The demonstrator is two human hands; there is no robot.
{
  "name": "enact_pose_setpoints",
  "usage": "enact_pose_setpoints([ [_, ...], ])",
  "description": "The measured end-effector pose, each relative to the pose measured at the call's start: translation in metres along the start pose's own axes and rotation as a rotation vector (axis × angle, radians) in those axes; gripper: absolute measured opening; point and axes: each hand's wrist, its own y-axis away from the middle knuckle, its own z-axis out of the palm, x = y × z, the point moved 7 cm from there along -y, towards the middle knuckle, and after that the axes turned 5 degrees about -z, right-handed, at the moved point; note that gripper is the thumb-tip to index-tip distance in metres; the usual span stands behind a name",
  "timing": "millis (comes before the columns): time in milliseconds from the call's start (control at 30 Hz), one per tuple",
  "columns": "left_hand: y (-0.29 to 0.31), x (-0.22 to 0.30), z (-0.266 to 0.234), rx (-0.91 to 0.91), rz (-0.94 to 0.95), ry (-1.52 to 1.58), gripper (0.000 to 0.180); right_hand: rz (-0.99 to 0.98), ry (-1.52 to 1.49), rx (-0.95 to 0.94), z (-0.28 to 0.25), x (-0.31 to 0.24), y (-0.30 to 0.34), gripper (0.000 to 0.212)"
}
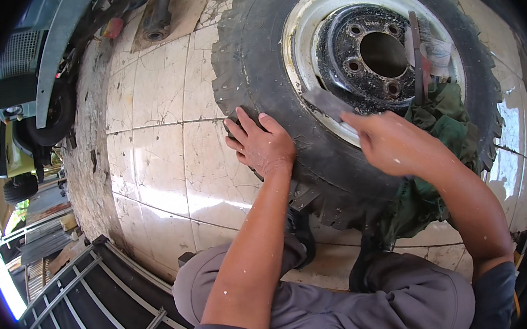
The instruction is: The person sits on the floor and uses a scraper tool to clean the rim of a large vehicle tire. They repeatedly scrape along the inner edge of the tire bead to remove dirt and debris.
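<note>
A large black tire (249, 60) lies flat on the floor before me, mounted on a wheel rim (302, 22) with chipped, dirty whitish paint and a black, bolt-holed centre. My right hand (392, 142) is closed round a scraper (331, 103), whose flat metal blade is blurred and lies against or just over the rim's near left edge. My left hand (265, 141) rests on the tire's left tread edge with fingers spread, holding nothing. A wire brush (424, 33) and a dark flat bar (417, 59) lie on the rim's right side. Green cloth (442, 113) drapes over the tire near my right forearm.
Cracked pale tiles (153, 105) surround the tire. A dark metal part (158, 18) lies on cardboard at the top. Parked vehicles (40, 77) stand at the far left, and a metal-barred frame (101, 301) occupies the lower left.
</note>
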Motion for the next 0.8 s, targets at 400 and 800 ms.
enact_pose_setpoints([
  [400, 0.000, -0.003, 0.000, 0.038, 0.020, -0.008, 0.061, 0.153, -0.270, -0.122, 0.007, 0.030, 0.000, 0.050],
  [800, 0.002, -0.002, 0.000, 0.019, 0.011, 0.008, 0.062, -0.172, -0.053, 0.086, 0.009, 0.043, 0.009, 0.034],
])
